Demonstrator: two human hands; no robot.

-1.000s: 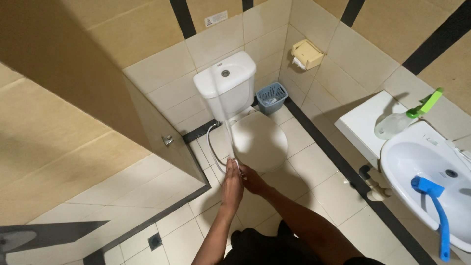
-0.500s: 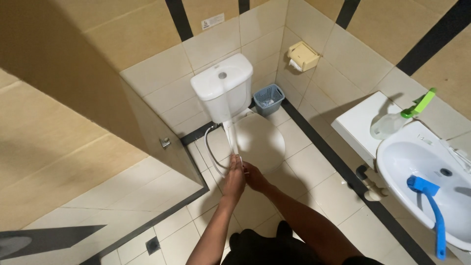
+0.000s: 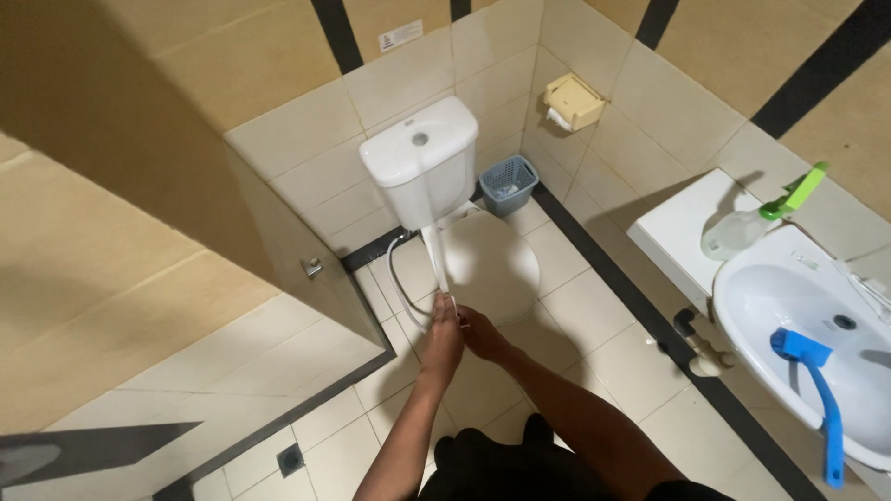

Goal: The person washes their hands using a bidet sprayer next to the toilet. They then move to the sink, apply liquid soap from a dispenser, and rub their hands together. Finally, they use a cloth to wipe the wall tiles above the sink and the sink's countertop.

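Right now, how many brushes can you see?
1. A blue brush lies in the sink on the right, its handle hanging over the rim. Others may be hidden outside the view.

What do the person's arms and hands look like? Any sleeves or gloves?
Both arms are bare up to the picture's lower edge, with no sleeves showing. The left hand and right hand wear no gloves, and no watch or ring is visible.
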